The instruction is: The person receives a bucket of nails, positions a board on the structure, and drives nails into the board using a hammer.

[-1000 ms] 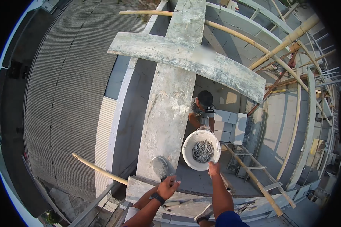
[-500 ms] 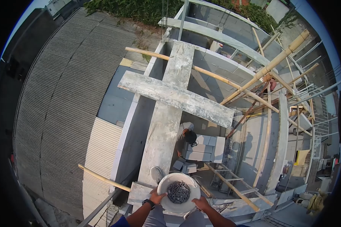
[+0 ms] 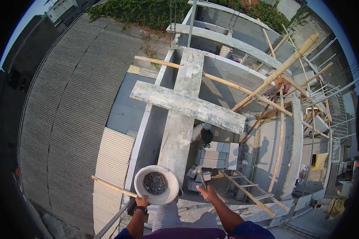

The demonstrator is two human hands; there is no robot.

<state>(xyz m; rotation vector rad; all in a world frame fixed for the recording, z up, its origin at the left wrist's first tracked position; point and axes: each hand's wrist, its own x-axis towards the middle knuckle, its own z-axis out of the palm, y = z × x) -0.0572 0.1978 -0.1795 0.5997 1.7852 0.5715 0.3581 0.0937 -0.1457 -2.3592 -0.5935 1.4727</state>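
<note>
My left hand [image 3: 142,201] is closed on the near-left rim of a whitish bucket [image 3: 172,192]. Long nails [image 3: 155,183] lie heaped in the bottom of the bucket, which is held above the near end of a plank walkway [image 3: 174,139]. To the right, apart from the bucket, my right hand [image 3: 207,194] grips a hammer [image 3: 202,180] by its handle, with the head pointing up and away from me. Part of the handle is hidden by my fingers.
Another plank [image 3: 187,104] crosses the walkway. Below on the right, a person [image 3: 206,136] bends near stacked pale blocks [image 3: 217,154]. A wooden ladder [image 3: 249,191] leans there. Bamboo poles [image 3: 231,82] span the open walls; a corrugated roof [image 3: 71,115] lies left.
The bucket has moved left and slightly up with my left hand. My right hand has let go of the rim and now holds a hammer, further up. The person below has shifted slightly.
</note>
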